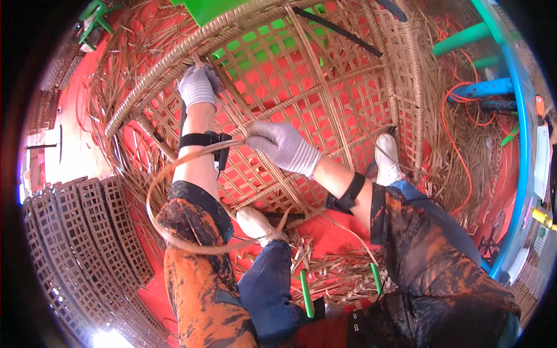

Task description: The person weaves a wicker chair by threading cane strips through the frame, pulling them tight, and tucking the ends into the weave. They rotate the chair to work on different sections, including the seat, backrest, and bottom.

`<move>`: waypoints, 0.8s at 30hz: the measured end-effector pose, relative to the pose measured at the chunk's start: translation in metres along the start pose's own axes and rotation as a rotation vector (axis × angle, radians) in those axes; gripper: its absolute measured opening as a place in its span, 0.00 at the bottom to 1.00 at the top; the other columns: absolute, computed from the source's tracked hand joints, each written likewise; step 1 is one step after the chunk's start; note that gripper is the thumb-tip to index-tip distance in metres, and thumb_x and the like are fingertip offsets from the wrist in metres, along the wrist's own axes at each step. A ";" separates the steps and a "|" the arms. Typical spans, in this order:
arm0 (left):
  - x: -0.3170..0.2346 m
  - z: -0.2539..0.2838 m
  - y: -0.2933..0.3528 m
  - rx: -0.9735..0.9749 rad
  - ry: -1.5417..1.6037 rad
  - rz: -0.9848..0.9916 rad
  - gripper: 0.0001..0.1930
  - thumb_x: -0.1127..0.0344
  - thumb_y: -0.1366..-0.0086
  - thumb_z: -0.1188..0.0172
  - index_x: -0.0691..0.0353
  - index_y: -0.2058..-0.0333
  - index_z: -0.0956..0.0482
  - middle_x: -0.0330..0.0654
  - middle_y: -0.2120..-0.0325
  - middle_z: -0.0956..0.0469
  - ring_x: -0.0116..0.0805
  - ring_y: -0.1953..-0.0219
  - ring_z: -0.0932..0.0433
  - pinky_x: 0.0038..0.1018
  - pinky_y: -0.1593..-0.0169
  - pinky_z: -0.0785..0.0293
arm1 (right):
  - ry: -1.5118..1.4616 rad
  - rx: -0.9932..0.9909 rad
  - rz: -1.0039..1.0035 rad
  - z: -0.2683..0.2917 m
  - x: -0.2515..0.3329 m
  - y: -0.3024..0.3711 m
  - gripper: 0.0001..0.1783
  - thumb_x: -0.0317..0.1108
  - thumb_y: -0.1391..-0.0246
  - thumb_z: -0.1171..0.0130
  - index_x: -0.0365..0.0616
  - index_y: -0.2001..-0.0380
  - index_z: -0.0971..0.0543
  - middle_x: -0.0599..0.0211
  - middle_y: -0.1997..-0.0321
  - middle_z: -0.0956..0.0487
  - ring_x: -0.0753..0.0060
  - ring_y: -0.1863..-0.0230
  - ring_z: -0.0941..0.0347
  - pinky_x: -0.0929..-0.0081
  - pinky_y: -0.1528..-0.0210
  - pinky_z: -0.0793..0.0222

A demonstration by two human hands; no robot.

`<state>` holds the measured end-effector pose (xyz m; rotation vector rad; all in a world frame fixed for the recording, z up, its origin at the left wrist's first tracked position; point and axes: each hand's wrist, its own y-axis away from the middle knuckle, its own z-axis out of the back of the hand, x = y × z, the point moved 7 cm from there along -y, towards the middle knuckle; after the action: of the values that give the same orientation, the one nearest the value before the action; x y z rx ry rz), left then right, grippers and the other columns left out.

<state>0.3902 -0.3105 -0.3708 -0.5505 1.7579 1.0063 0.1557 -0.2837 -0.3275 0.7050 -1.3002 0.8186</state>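
Note:
A large woven wicker frame (316, 107) with an open lattice and a thick wrapped rim (191, 49) lies before me. My left hand (199, 86), in a pale knitted glove, is closed against the inner side of that rim at the upper left. Its fingertips are partly hidden, so what they pinch does not show. Nearer the middle, above the lattice, my right hand (283, 146) wears a similar glove and is closed on a flat rattan strip (152, 194). The strip bows out leftward over my left forearm and curls back toward my left shoe.
Loose fibre strips (447, 133) lie heaped on the red floor (203, 325) around the frame. Stacked woven panels (87, 232) stand at the left. A blue metal frame (525, 145) and an orange cord (449, 136) are at the right. Something bright green (217, 8) sits beyond the rim.

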 end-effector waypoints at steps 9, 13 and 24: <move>0.025 -0.029 0.098 0.300 0.064 0.457 0.18 0.56 0.34 0.51 0.64 0.54 0.26 0.45 0.76 0.22 0.37 0.72 0.24 0.37 0.66 0.26 | 0.480 0.171 0.437 0.028 0.085 -0.009 0.08 0.37 0.46 0.46 0.44 0.70 0.25 0.57 0.75 0.25 0.53 0.69 0.27 0.60 0.65 0.32; 0.030 -0.060 0.124 0.308 0.620 0.578 0.12 0.60 0.30 0.60 0.56 0.69 0.31 0.27 0.88 0.44 0.22 0.87 0.46 0.20 0.83 0.47 | 0.564 0.349 0.441 0.030 0.114 0.014 0.08 0.36 0.45 0.47 0.44 0.71 0.24 0.59 0.73 0.23 0.54 0.68 0.26 0.62 0.64 0.31; 0.005 -0.046 0.166 0.403 0.475 0.260 0.11 0.61 0.30 0.58 0.52 0.74 0.35 0.26 0.89 0.48 0.21 0.91 0.51 0.21 0.87 0.56 | 1.436 0.451 -0.243 0.218 0.151 -0.054 0.19 0.49 0.41 0.51 0.46 0.58 0.23 0.66 0.69 0.21 0.70 0.67 0.23 0.68 0.66 0.25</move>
<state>0.2399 -0.2572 -0.3053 -0.3215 2.4309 0.6908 0.0952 -0.4759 -0.1466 0.4008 0.2628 1.0812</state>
